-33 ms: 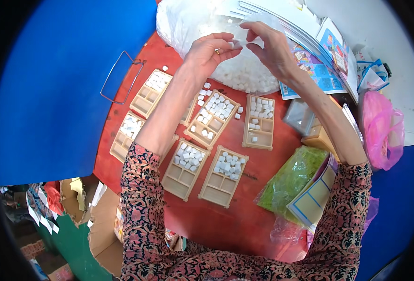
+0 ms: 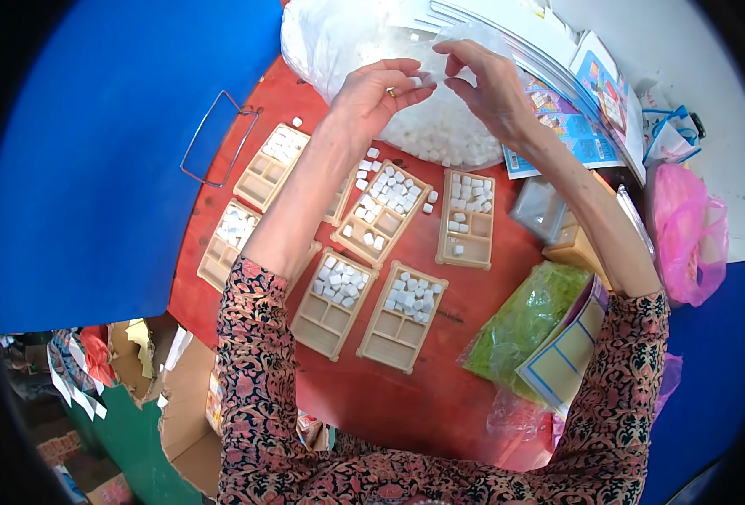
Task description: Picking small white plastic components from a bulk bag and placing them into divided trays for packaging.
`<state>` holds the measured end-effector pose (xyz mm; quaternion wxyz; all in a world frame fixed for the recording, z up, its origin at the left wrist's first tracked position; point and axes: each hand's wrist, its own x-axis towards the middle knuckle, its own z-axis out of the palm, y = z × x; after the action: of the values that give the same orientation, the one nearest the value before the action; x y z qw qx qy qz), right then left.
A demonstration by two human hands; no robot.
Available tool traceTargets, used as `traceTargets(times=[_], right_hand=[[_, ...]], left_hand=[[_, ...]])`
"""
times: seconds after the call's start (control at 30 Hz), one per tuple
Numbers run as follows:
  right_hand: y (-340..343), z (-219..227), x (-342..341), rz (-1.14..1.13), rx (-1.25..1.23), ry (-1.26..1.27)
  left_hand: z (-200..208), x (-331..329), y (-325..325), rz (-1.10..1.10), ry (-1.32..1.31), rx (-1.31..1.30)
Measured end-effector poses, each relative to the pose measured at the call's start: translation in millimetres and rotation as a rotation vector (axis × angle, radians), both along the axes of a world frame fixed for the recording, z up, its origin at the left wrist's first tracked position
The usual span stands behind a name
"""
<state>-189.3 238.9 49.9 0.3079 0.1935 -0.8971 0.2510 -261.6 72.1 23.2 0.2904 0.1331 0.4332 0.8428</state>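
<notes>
Above the bag (image 2: 440,139) at the far side of the surface (image 2: 339,396), the left hand (image 2: 381,94) pinches a white cube (image 2: 417,82), while the right hand (image 2: 492,91) hangs just beside it with thumb and fingers parted, seemingly gripping nothing. The work looks partway along: the near left tray (image 2: 315,335) and near right tray (image 2: 387,345) have cubes in their far compartments only, whereas the middle tray (image 2: 387,223) and far right tray (image 2: 479,225) also carry a few in smaller compartments. Loose cubes (image 2: 432,197) lie between those last two, and the left forearm (image 2: 301,206) hides parts of other trays, whose filling I cannot fully tell.
</notes>
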Motion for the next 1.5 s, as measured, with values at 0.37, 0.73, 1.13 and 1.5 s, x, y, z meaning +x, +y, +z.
traceTargets(times=[0.37,0.73,1.13,1.5], right_hand=[[10,-19,-14,0.034,0.084,-0.077],[23,-28,-83,-0.272,-0.166,-0.263],[20,-68,-94,-0.57,0.147,-0.337],[32,-115,-99,-0.279,0.378,0.007]], left_hand=[[-11,-18,16,-0.057,-0.048,-0.015],[-10,-64,29,0.28,-0.024,-0.236],[-55,-89,36,0.3,0.729,-0.834],[-70,-122,90,0.48,1.395,-0.831]])
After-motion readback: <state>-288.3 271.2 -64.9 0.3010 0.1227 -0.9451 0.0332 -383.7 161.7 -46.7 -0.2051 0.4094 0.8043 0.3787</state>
